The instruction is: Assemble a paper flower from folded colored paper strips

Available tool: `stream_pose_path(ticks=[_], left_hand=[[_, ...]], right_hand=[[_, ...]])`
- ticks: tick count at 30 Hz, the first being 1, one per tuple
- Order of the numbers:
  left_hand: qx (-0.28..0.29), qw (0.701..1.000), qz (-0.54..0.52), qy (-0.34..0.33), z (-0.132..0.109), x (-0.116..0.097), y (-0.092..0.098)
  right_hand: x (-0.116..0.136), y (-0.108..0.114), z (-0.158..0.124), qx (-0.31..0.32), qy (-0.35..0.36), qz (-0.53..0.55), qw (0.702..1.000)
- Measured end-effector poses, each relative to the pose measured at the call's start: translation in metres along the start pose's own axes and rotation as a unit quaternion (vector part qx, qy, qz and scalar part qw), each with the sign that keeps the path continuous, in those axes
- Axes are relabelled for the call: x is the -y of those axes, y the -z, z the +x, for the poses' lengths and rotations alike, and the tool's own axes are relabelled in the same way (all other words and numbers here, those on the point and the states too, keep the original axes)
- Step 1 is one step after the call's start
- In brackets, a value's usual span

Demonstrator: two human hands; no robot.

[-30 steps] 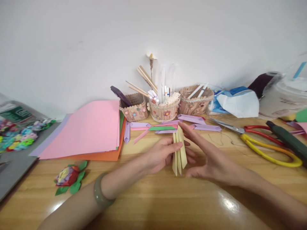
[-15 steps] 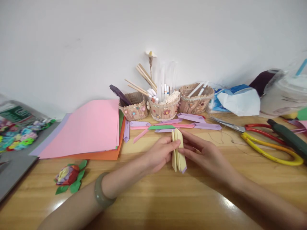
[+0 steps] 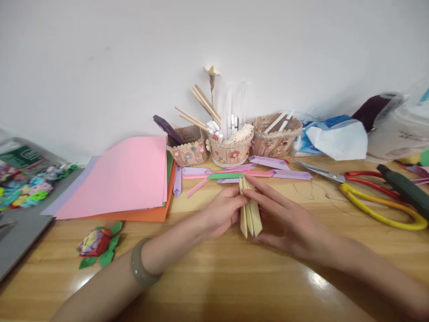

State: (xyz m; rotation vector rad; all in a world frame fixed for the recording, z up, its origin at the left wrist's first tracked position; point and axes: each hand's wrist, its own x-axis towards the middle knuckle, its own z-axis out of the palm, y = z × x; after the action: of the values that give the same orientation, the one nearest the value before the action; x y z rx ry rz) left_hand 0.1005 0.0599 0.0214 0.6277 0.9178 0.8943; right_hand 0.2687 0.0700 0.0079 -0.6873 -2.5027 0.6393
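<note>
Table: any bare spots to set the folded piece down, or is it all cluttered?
Bare wood on the table near edge, between the paper flower and both forearms. Also between the right hand and the scissors. Crowded along the wall: baskets, paper strips, paper stack.

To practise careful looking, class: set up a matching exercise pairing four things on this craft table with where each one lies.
Things:
1. yellow folded paper
2. paper flower
3. scissors
4. pink sheet

Places:
A. far right of the table
B. between the left hand and right hand
C. on top of the paper stack, left of the stick baskets
D. near the left wrist, in front of the stack

Pairs: 1-B, 2-D, 3-A, 4-C
</note>
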Motion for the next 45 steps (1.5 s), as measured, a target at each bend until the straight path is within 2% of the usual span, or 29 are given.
stream_pose_path(ticks=[8,14,17,22,31,35,41,45], left_hand=[[0.018,1.000,-0.005,0.008,-0.001,-0.001,-0.001],[0.004,1.000,-0.020,0.005,-0.002,0.000,-0.004],[-0.001,1.000,-0.017,-0.003,-0.001,0.002,-0.004],[-0.003,1.000,-0.006,0.000,0.001,0.005,-0.002],[0.012,0.999,0.005,-0.038,0.001,0.008,0.000],[0.001,0.999,0.004,-0.048,0.000,0.007,-0.002],[0.011,0.998,0.008,-0.057,0.002,0.006,0.000],[0.023,0.999,0.001,-0.047,0.001,0.003,0.001]], right_hand=[[-0.004,-0.001,-0.002,-0.005,0.004,0.028,1.000],[0.001,-0.005,0.001,-0.024,-0.015,-0.032,0.999],[0.003,-0.008,0.003,-0.044,-0.002,-0.056,0.997],[0.002,-0.011,0.003,-0.064,0.021,-0.053,0.996],[0.001,-0.016,0.003,-0.075,-0.003,-0.064,0.995],[0.002,-0.018,0.005,-0.097,0.012,-0.090,0.991],[0.006,-0.006,0.004,-0.019,0.026,-0.068,0.997],[0.004,-0.003,0.003,-0.028,0.020,-0.047,0.998]])
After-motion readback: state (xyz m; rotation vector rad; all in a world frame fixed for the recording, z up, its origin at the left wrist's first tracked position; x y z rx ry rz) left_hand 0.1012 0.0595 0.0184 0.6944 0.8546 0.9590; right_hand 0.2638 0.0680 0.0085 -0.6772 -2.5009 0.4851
